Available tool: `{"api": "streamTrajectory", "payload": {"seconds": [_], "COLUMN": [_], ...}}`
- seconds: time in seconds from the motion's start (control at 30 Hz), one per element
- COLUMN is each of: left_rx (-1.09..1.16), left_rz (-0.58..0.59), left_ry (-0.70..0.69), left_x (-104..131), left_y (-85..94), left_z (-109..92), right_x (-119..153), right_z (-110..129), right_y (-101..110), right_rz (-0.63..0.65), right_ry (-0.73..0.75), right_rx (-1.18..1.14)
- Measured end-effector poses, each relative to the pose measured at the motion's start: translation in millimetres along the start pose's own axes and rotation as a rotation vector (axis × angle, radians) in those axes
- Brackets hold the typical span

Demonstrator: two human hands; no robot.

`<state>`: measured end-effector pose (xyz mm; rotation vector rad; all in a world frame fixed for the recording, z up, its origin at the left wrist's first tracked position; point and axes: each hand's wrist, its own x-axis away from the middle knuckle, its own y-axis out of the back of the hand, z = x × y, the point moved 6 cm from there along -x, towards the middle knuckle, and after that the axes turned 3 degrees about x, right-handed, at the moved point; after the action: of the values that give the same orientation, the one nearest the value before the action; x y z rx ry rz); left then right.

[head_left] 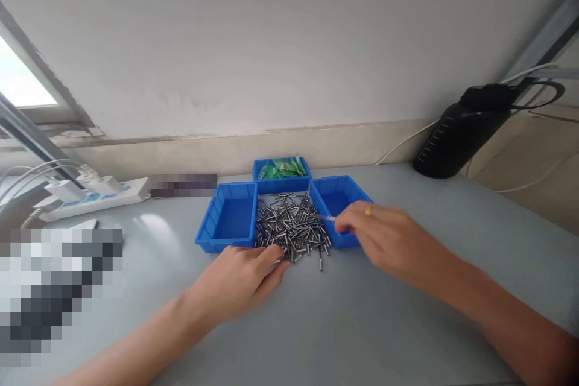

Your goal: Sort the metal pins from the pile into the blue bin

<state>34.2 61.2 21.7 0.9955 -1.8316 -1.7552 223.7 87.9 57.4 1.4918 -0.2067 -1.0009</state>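
A loose pile of metal pop rivets [294, 226] lies on the grey table between blue plastic bins. My left hand [246, 271] is at the pile's near left edge, thumb and forefinger pinched on what looks like a rivet. Over the near part of the right blue bin [335, 192] is my right hand [380, 232], with a ring on one finger. Its fingers are closed on a thin, pale, motion-blurred piece [326, 217] that points toward the pile and appears to be a rivet. The left blue bin [233, 217] stands beside the pile, its floor bare.
A blue bin [281, 184] behind the pile holds green plastic packets [283, 167]. On the left are a white power strip [99, 196] with plugs and a pixelated area. A large black bottle [459, 129] stands at the back right, near a white cable [402, 143] along the wall.
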Motion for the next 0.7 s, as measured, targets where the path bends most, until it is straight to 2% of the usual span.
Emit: {"api": "streamTrajectory", "payload": {"seconds": [0.1, 0.2, 0.27, 0.33, 0.4, 0.47, 0.57, 0.63, 0.7], "left_rx": [-0.119, -0.145, -0.126, -0.098, -0.067, -0.049, -0.043, -0.031, -0.011], "left_rz": [0.059, 0.12, 0.128, 0.126, 0.131, 0.146, 0.161, 0.162, 0.162], "left_ry": [-0.048, -0.09, -0.11, -0.126, -0.148, -0.17, -0.184, -0.186, -0.187], "left_x": [-0.4, -1.0, -1.3, -1.2, -0.6, 0.1, 0.5, 0.3, 0.0], "left_y": [-4.4, -9.4, -11.0, -12.2, -14.0, -16.4, -18.6, -18.5, -17.6], "left_z": [1.1, -0.6, -3.3, -6.3, -9.3, -11.4, -12.2, -12.2, -12.3], "right_x": [-1.1, -2.1, -2.1, -0.3, 3.4, 7.7, 13.0, 13.7, 12.9], "right_z": [-33.3, -43.3, -31.5, -9.8, 11.7, 23.3, 25.4, 22.7, 21.2], "right_y": [8.2, 6.9, 2.4, -3.7, -12.2, -24.4, -42.6, -50.2, -53.9], "right_rz": [-0.021, -0.003, 0.005, 0.032, 0.112, 0.26, 0.473, 0.536, 0.547], "right_ry": [-0.205, -0.261, -0.195, -0.084, -0.002, -0.016, -0.089, -0.115, -0.117], "right_rx": [0.143, 0.146, 0.077, 0.016, -0.014, -0.029, -0.002, 0.019, 0.014]}}
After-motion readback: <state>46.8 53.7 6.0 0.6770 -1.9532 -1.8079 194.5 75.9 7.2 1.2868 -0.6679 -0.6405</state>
